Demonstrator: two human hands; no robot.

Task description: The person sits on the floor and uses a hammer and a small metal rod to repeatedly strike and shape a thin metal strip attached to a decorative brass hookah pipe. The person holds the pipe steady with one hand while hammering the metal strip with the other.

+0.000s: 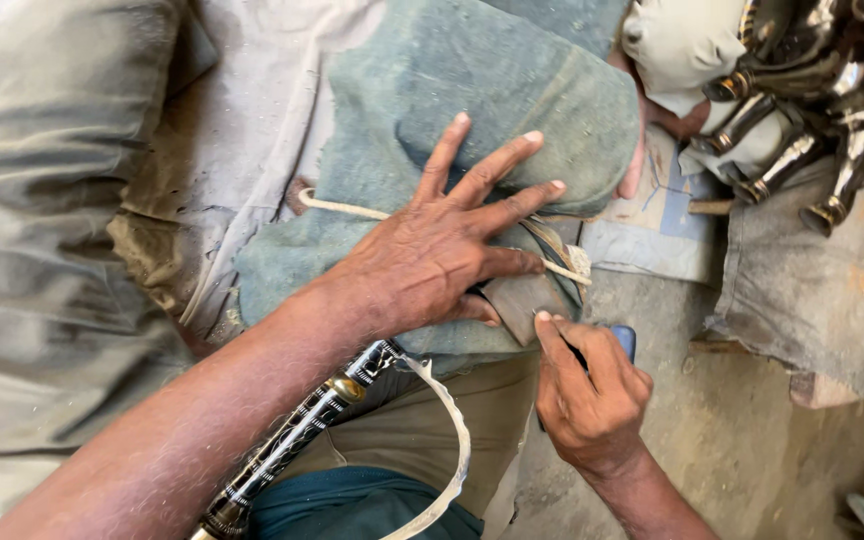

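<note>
The left hand (442, 255) lies flat, palm down, with its fingers spread wide across a grey-green cloth (452, 90) that is draped over the person's knee; it clamps on nothing and simply presses the cloth. Its forearm runs in from the lower left corner. The right hand (592, 395) comes up from the bottom edge, its fingers drawn together around a small dark tool with a blue end (624, 338), the forefinger stretched along it toward a small flat brown piece (524, 300) that sits at the cloth's lower edge, just under the left hand's little finger. Most of the tool is covered by the fingers, so its shape cannot be told, nor whether its tip touches the brown piece. A pale cord (352, 207) crosses the cloth and passes beneath the left hand, showing again near the brown piece. Under the left forearm lies a long black stick with fine pale patterning and a brass-coloured band (297, 435), its ends cut off or covered, and beside it curves a thin pale strip (457, 440). At the top right, dark shiny pieces with metal tips (802, 110) are partly cut off by the edge.
</note>
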